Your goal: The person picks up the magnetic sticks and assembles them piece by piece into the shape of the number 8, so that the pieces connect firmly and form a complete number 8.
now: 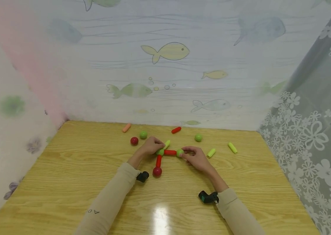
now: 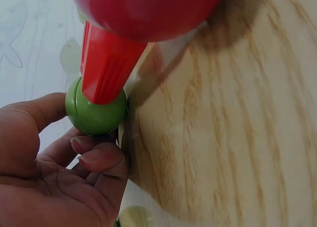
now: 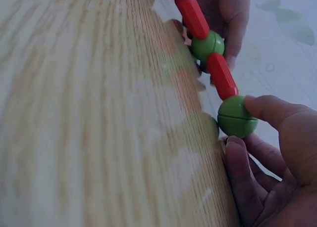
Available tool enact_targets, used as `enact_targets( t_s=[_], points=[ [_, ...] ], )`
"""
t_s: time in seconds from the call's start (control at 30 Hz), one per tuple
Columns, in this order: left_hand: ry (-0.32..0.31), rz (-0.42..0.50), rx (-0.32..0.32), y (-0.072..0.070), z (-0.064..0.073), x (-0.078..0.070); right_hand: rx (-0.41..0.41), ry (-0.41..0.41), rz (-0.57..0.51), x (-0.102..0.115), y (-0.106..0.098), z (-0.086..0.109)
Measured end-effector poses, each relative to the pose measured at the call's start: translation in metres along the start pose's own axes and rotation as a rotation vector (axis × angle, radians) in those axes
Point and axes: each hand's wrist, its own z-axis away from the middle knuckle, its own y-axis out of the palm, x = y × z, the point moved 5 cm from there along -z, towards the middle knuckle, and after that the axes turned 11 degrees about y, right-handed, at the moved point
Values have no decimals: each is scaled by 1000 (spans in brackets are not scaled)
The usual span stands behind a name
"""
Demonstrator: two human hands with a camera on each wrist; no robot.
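On the table lies a joined piece of toy balls and rods. Its corner is a green ball [image 1: 160, 152], which my left hand [image 1: 152, 145] pinches between thumb and fingers. From that ball one red rod [image 1: 158, 161] runs toward me to a dark red ball [image 1: 157, 172]. A second red rod [image 1: 170, 152] goes right to another green ball [image 1: 180, 152], pinched by my right hand [image 1: 195, 158]. A yellow-green rod [image 1: 167, 144] points away behind the corner ball; whether it is joined there I cannot tell. In the left wrist view the dark red ball [image 2: 148, 12] looms close.
Behind my left hand lie an orange rod [image 1: 126, 127], a loose green ball [image 1: 143, 134] and a dark red ball [image 1: 134, 141]. Farther right are a red rod [image 1: 176, 130], a green ball [image 1: 198, 137] and two yellow-green rods [image 1: 232, 148]. A fish-patterned curtain [image 1: 165, 98] borders the wooden table.
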Motion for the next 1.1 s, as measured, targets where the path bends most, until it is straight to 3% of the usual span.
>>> enact_targets(
  t_s=[0.3, 0.6, 0.83, 1.1],
  points=[
    [-9, 32, 12, -1, 2, -1, -5, -2, -3, 0, 0, 0],
    [-33, 164, 13, 2, 5, 1, 1, -15, -16, -1, 0, -1],
    [-69, 146, -28, 4, 5, 1, 42, -21, -19, 30, -2, 20],
    [-71, 165, -57, 5, 7, 1, 16, -10, -29, 3, -1, 2]
  ],
)
